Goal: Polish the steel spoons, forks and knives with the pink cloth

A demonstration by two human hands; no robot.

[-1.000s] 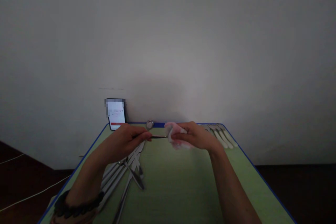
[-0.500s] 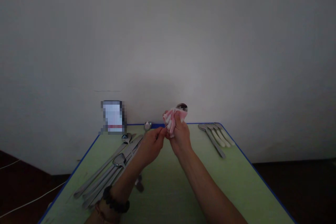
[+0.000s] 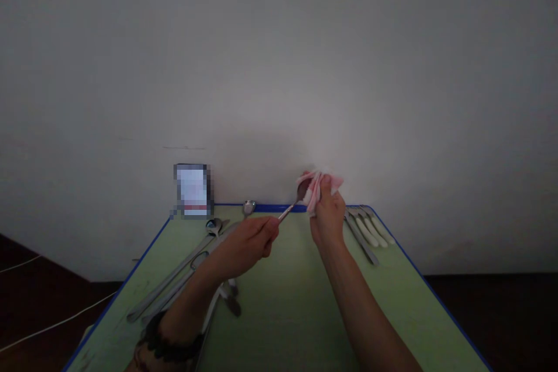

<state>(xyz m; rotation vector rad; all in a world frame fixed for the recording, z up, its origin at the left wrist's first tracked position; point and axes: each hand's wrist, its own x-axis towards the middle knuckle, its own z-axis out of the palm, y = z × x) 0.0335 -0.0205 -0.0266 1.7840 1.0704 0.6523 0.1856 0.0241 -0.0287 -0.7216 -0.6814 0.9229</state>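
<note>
My left hand is closed round the handle of a metal spoon, which slants up and to the right. Its bowl rests against a pink and white cloth bunched in my right hand, whose fingers are wrapped round the cloth. Both hands are raised above the green table near its far edge. A dark beaded bracelet circles my left wrist.
Several long metal utensils lie fanned out on the table's left. More cutlery with pale handles lies at the far right. A phone leans on the white wall at the back left, with a small spoon beside it.
My hands drew apart: the left slid down and left along the handle, and the right moved right with the cloth. The spoon's bowl, earlier above the cloth, now lies against it.
</note>
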